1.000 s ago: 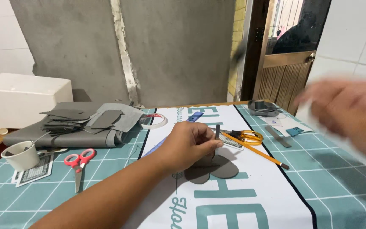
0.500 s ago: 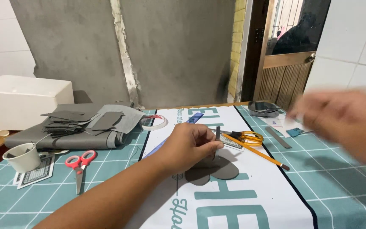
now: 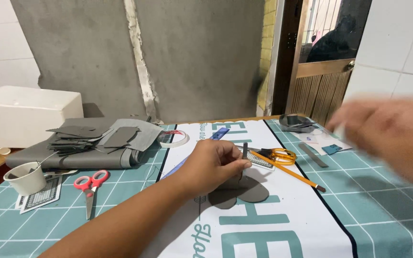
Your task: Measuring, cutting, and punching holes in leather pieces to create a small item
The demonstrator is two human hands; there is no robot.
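The right hand (image 3: 393, 134) is a motion blur (grip unreadable); the left hand (image 3: 214, 165) hides part of the grey cutout (image 3: 244, 191).

Home craft workspace, not a factory. Teal gridded cutting mat (image 3: 388, 191) covers the table, with red scissors (image 3: 89, 184), a tape roll (image 3: 174, 139), a pencil (image 3: 288, 171) and stacked grey fabric cut-outs (image 3: 80, 136). Bare concrete wall (image 3: 201, 57), white tiles, wooden door (image 3: 319, 93) behind.
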